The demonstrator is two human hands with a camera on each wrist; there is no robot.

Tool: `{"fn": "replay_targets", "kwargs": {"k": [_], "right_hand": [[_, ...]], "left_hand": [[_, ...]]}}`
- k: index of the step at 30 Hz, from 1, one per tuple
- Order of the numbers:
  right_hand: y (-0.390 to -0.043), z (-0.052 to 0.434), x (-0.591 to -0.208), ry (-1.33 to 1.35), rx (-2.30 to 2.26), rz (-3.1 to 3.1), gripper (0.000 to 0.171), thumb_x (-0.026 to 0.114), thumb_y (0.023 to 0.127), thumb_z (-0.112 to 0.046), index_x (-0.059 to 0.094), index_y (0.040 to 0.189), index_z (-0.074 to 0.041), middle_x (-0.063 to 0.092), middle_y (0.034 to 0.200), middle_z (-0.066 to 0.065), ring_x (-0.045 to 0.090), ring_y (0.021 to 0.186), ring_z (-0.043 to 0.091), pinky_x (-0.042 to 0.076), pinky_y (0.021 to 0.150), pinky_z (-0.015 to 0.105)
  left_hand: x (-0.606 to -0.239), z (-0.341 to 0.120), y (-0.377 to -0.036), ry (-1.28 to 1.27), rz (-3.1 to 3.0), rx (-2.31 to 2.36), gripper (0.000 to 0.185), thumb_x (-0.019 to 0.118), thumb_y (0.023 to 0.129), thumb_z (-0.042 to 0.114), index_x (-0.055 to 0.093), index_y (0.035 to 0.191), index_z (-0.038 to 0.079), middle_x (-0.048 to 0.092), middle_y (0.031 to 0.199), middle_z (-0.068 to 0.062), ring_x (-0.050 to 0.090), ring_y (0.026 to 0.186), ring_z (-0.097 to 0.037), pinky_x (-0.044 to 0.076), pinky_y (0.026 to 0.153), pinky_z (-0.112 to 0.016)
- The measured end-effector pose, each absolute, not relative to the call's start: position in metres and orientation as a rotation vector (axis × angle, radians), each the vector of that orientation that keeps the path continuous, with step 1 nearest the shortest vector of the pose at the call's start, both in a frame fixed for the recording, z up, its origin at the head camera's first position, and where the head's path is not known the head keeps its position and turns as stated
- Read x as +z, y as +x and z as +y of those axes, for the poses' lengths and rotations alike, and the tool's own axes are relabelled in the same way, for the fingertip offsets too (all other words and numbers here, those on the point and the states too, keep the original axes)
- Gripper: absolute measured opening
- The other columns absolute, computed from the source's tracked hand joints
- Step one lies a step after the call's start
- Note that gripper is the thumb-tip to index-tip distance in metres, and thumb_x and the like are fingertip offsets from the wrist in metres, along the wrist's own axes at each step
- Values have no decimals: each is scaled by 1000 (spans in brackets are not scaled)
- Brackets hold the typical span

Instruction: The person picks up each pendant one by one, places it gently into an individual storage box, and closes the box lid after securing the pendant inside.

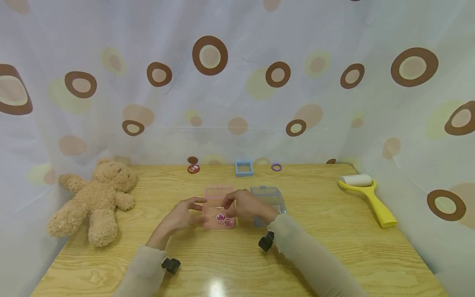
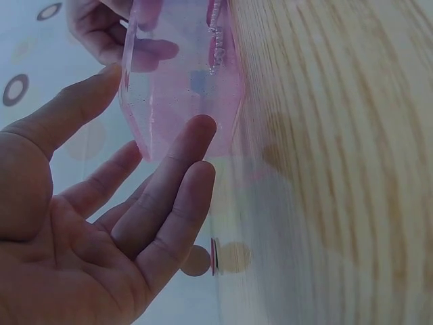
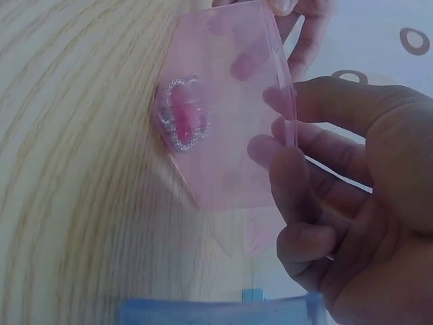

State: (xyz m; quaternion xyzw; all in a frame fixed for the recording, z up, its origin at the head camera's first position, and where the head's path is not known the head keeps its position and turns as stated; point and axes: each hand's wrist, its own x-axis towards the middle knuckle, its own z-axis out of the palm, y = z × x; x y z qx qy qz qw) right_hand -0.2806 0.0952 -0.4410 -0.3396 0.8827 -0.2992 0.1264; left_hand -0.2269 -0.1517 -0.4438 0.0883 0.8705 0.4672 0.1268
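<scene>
A clear pink lidded box (image 1: 210, 222) stands on the table with its lid tipped back. Inside lies a pink ornament with a silver beaded edge (image 1: 221, 217), and a second pink oval (image 1: 229, 223) shows beside it. My left hand (image 1: 182, 213) is at the box's left side, fingers spread, fingertips right at the wall in the left wrist view. My right hand (image 1: 246, 204) reaches over the right rim. Its loosely bent fingertips show through the pink wall in the right wrist view (image 3: 260, 150), with nothing seen between them. Beside it is a clear blue box (image 1: 276, 200), lid back, partly hidden by my right hand.
Along the back lie a red round piece (image 1: 193, 168), a blue square frame (image 1: 244, 174) and a purple ring (image 1: 276, 167). A teddy bear (image 1: 100, 198) sits at the left. At the right lies a lint roller with yellow handle (image 1: 376, 202). A spotted curtain (image 1: 237, 103) surrounds the table.
</scene>
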Motion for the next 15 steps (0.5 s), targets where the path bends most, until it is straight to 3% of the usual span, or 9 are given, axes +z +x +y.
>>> {"fn": "replay_targets", "kwargs": {"k": [4,10,15], "right_hand": [[-281,97,-441,-991,-895,2555,21,74,86,-14,74,107,-9,74,100,1,66,93,15,52,76,29],[-281,99,-438,-988,-947,2529,21,73,88,-12,73,108,-7,74,103,7,67,95,20,50,73,26],[-283,102,-436,-950,-988,2555,20,74,88,-13,72,108,-7,74,98,3,68,94,23,51,71,25]], "left_hand": [[-444,-152,-226,257,2536,1353,59,78,87,16,55,140,7,64,128,-23,64,111,-33,57,76,-35],[-443,-152,-227,265,2564,1323,58,77,88,18,55,140,9,63,132,-20,59,121,-37,55,86,-43],[-442,-152,-227,272,2560,1324,58,77,88,18,55,140,8,63,131,-21,60,120,-37,55,85,-43]]}}
